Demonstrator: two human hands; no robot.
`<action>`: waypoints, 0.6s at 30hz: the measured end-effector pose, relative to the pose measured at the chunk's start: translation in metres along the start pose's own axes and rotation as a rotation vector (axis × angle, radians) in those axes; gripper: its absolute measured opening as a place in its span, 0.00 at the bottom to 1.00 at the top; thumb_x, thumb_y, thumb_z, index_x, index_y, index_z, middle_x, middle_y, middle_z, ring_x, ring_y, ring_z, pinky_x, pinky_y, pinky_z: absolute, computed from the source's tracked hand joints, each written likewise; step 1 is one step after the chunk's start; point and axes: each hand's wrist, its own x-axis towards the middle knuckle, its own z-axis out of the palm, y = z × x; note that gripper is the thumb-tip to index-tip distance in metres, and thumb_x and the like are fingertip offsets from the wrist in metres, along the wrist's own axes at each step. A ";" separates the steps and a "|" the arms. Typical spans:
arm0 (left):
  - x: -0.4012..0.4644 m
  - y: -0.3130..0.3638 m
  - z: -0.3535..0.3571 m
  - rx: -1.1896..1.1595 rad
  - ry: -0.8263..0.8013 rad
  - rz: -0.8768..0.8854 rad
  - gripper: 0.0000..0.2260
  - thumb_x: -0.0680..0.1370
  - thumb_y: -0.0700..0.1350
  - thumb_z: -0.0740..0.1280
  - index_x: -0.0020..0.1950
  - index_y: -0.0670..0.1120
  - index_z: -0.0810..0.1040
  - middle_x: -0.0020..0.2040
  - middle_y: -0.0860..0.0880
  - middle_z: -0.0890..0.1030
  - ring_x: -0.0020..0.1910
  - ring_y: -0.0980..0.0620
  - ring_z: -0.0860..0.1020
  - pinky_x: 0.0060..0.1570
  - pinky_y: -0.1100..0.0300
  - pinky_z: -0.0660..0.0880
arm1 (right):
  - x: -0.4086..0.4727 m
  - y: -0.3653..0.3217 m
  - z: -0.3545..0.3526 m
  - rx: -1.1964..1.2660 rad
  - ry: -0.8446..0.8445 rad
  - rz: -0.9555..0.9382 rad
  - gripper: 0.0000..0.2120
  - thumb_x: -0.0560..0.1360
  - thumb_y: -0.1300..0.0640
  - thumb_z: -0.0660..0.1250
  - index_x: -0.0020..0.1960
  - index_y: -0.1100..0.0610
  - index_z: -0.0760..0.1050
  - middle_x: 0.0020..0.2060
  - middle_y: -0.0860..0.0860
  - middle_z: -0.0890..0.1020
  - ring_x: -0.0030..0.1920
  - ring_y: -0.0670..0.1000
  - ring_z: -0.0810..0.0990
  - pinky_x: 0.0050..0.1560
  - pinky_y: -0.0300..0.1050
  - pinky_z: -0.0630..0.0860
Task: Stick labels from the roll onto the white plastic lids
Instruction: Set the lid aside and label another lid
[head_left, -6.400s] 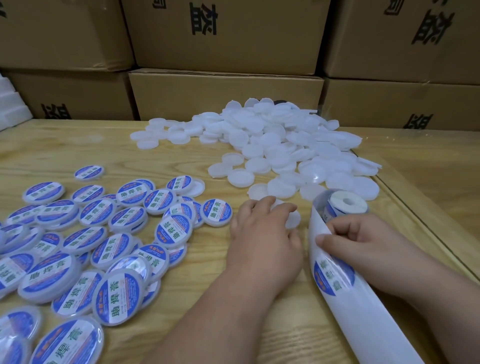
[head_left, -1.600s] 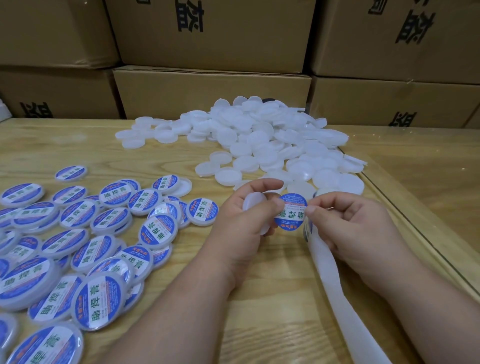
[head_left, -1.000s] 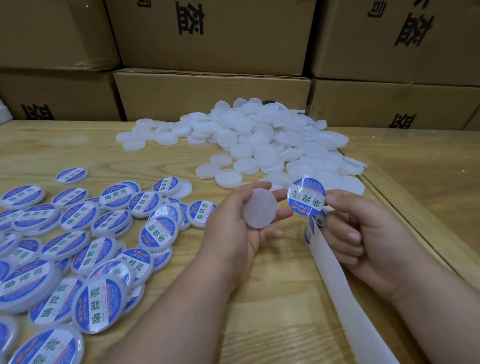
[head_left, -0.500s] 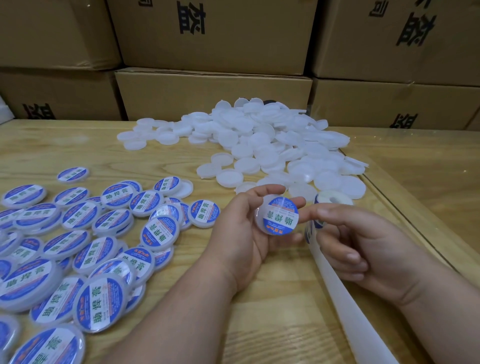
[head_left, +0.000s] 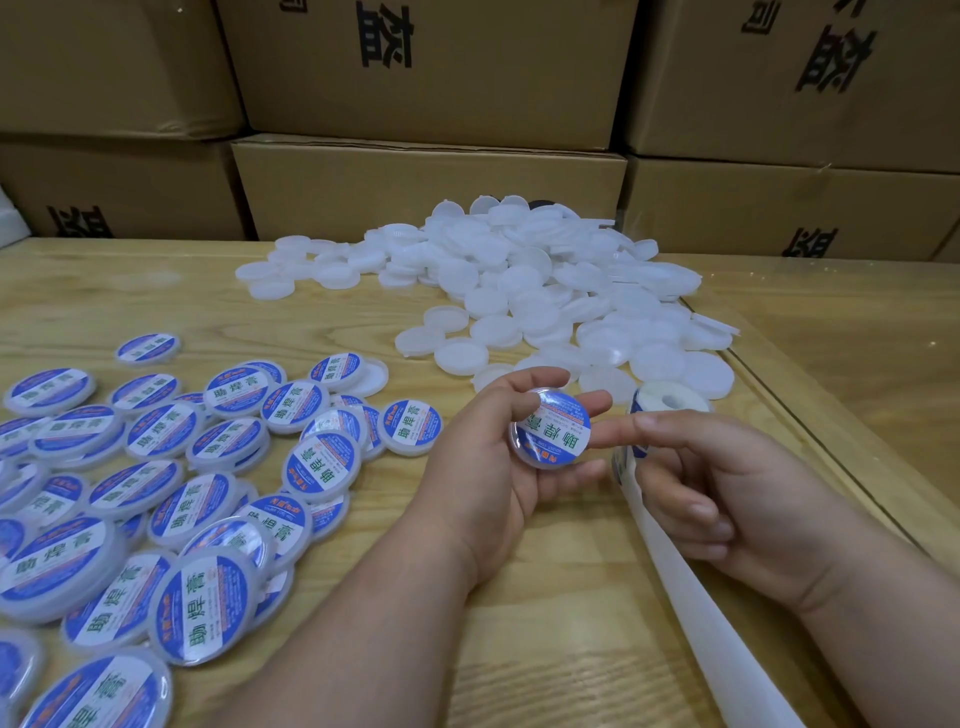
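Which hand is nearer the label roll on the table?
Right. The right hand lies just in front of the label roll; the left hand, holding a labelled lid, sits further left.

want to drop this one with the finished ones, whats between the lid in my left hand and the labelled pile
In the head view, only bare wooden table separates the lid in the left hand from the nearest labelled lid at the pile's edge.
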 end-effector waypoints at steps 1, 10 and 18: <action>0.000 0.000 0.000 0.001 0.002 0.002 0.16 0.70 0.44 0.62 0.57 0.44 0.76 0.55 0.37 0.85 0.55 0.36 0.84 0.39 0.54 0.82 | 0.000 0.000 0.000 0.006 0.005 0.002 0.23 0.67 0.46 0.67 0.54 0.59 0.85 0.18 0.49 0.62 0.17 0.45 0.56 0.20 0.33 0.57; 0.002 -0.002 -0.003 0.024 0.017 0.013 0.11 0.81 0.37 0.55 0.57 0.44 0.76 0.55 0.37 0.85 0.54 0.37 0.85 0.39 0.53 0.83 | 0.001 0.002 -0.001 0.037 0.018 0.006 0.25 0.66 0.46 0.69 0.55 0.61 0.84 0.18 0.50 0.62 0.17 0.45 0.56 0.21 0.32 0.56; 0.003 -0.003 -0.003 0.027 0.014 0.008 0.14 0.80 0.35 0.54 0.57 0.43 0.77 0.54 0.37 0.85 0.55 0.37 0.84 0.40 0.53 0.83 | 0.002 0.002 -0.001 0.025 0.010 -0.006 0.22 0.69 0.47 0.67 0.55 0.59 0.85 0.18 0.49 0.62 0.17 0.45 0.56 0.20 0.33 0.57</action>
